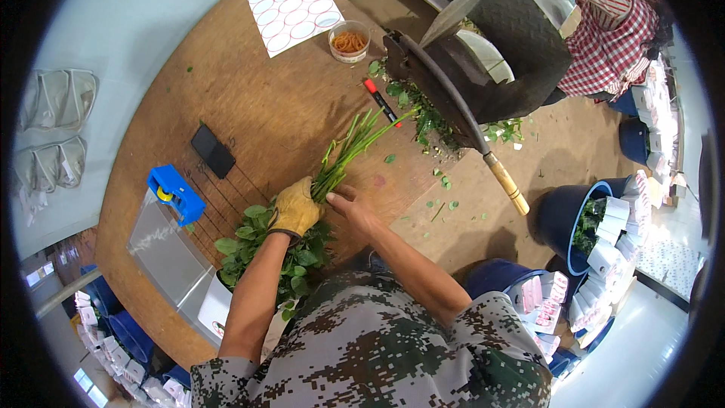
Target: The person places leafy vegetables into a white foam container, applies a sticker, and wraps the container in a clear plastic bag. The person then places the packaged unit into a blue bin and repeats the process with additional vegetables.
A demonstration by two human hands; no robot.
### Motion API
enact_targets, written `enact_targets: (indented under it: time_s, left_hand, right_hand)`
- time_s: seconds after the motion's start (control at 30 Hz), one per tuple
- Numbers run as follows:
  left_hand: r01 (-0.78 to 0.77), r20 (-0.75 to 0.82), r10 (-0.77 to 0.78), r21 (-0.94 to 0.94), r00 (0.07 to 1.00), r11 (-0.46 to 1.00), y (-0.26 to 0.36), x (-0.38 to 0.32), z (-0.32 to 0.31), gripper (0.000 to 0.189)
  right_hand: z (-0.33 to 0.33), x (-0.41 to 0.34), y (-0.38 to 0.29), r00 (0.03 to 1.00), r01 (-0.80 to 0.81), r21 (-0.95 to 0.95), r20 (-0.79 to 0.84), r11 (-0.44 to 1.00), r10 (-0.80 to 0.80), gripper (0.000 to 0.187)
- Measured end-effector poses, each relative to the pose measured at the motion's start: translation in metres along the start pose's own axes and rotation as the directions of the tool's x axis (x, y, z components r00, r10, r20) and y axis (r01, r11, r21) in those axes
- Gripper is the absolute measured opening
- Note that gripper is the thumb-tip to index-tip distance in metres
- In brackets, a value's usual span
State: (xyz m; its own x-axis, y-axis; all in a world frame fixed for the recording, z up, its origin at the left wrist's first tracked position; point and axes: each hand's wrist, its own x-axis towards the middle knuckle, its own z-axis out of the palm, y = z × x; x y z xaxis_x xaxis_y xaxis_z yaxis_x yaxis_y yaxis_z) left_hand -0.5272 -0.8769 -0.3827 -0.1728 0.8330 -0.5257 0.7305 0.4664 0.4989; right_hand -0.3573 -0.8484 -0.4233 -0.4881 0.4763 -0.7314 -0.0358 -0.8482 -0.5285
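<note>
My left hand point(297, 209), in a yellow work glove, grips a bundle of green stems point(354, 150) just above its leaves. The cut ends point away from me, toward the upper right. The leafy heads point(303, 260) hang below the glove toward my body, partly hidden by my left forearm. My bare right hand point(358, 209) is at the right side of the bundle, its thumb close to the stems beside the glove. Its fingertips are partly hidden, so whether they hold anything is unclear. Beyond the stem ends lies a black marker with a red cap point(380, 101).
A lever cutter with a wooden handle point(508, 184) stands at right beside a dark chute point(527, 39). On the table are a tub of rubber bands point(349, 42), a sticker sheet point(294, 8), a phone point(213, 151), a blue tape dispenser point(177, 194) and clear sleeves point(170, 255). Buckets point(558, 221) and a person point(606, 45) are rightward.
</note>
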Motion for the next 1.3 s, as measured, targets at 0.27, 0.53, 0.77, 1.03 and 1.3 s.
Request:
enact_targets:
  time_s: [0.27,0.53,0.77,1.03,1.3]
  left_hand:
    - [-0.055,-0.164,0.067,0.077,0.984,0.996,0.019,-0.034,-0.011,0.048]
    - [0.031,0.008,-0.036,0.34,0.999,0.94,0.04,-0.047,-0.039,0.068]
    - [-0.04,-0.35,0.164,0.336,0.922,0.941,0.029,-0.059,-0.011,0.068]
    - [-0.072,-0.217,0.126,0.242,0.968,0.968,0.022,-0.068,-0.009,0.065]
    - [-0.169,-0.261,0.21,0.172,0.942,0.971,0.047,-0.107,-0.042,0.049]
  right_hand:
    - [0.007,-0.013,-0.022,0.995,-0.032,0.147,0.101,0.989,0.017,0.058]
    - [0.027,-0.027,-0.029,0.993,0.116,0.096,-0.048,0.989,-0.111,0.032]
    - [0.031,-0.023,-0.019,0.97,0.224,-0.099,-0.074,0.97,-0.232,0.031]
    - [0.049,-0.055,-0.034,0.954,0.277,-0.007,-0.115,0.961,-0.276,0.037]
    - [0.066,-0.077,-0.037,0.946,0.324,0.016,-0.019,0.946,-0.323,0.047]
